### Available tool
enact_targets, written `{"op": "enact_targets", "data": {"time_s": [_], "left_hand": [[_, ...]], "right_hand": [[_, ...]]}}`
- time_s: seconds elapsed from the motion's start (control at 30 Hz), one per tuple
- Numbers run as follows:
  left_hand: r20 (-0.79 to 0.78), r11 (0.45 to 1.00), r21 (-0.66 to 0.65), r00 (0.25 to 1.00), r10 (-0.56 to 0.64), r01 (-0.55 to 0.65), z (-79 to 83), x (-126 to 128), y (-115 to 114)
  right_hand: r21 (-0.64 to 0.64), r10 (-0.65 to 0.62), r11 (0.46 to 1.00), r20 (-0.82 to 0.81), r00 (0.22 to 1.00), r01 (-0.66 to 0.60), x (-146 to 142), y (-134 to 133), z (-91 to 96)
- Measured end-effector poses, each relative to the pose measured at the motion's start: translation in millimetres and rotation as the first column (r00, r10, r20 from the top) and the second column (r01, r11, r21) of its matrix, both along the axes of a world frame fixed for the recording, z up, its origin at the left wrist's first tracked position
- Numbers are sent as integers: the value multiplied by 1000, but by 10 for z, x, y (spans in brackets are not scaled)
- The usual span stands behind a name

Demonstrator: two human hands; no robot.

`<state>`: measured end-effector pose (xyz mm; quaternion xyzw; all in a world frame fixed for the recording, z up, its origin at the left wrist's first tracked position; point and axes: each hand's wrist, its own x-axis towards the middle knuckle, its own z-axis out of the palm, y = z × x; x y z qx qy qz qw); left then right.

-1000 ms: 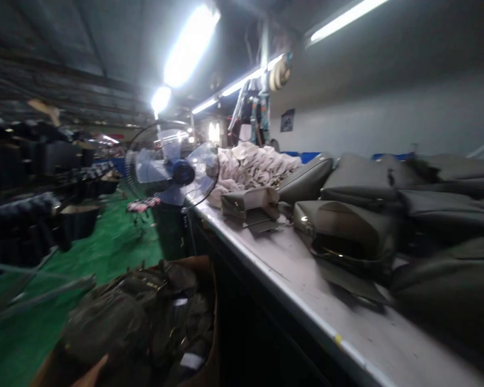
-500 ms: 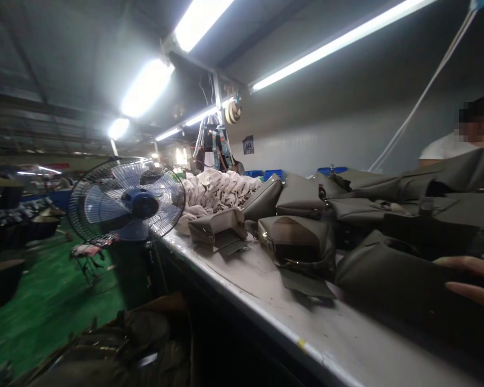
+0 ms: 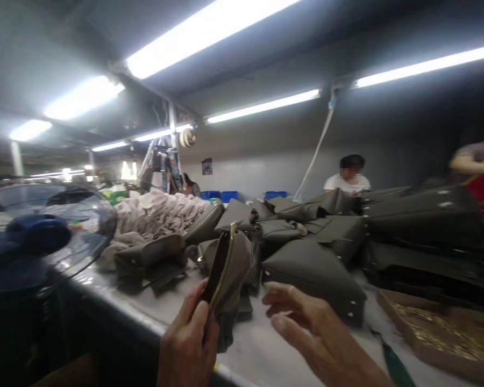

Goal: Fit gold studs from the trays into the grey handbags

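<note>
A dark olive-grey pouch (image 3: 236, 269) with a brass zipper along its gaping edge is held up over the table's near edge. My left hand (image 3: 191, 336) is closed on its lower end, thumb by the zipper. To the right, my right hand (image 3: 306, 325) hovers with fingers apart, holding nothing. Just beyond it lies a grey bag (image 3: 312, 277) with small metal studs. Another small bag (image 3: 151, 263) rests farther left on the table (image 3: 262, 341).
A cardboard tray of brass fittings (image 3: 447, 333) and a dark green-handled tool (image 3: 395, 357) lie at right. Piled bags (image 3: 423, 220) and pale cloth pieces (image 3: 157, 212) cover the far side. A large fan (image 3: 44, 231) stands at left. Co-workers (image 3: 349, 177) are behind the table.
My view has swung to the right. Both my hands are now in sight, the left one holding the zippered pouch; earlier only some fingers showed at the right edge.
</note>
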<state>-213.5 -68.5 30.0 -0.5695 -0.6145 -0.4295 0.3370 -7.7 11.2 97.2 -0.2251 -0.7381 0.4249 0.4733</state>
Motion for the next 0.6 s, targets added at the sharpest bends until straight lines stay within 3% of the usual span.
{"op": "enact_targets", "data": {"time_s": [0.1,0.17,0.27,0.37,0.47,0.6], "left_hand": [[-85,997,-23,994,-75,73,-29,476,290],[-108,995,-8,989,-102,102,-82,729,411],[-95,987,-35,983,-160,157,-133,1000,480],[-26,950,-131,957,-289,283,-97,1143,455],[61,875,-232,904,-423,425,-30,1186,433],[306,917,-133,896,-323,376,-92,1198,543]], "right_hand": [[-105,192,975,-55,980,-197,14,-14,-146],[-128,175,972,-152,973,-195,58,45,-219],[-133,44,988,-201,979,-72,151,106,-270],[-100,-45,995,-195,980,26,275,142,-292],[-93,-71,994,-191,979,54,420,185,-320],[-101,-115,990,-144,983,101,583,204,-354]]}}
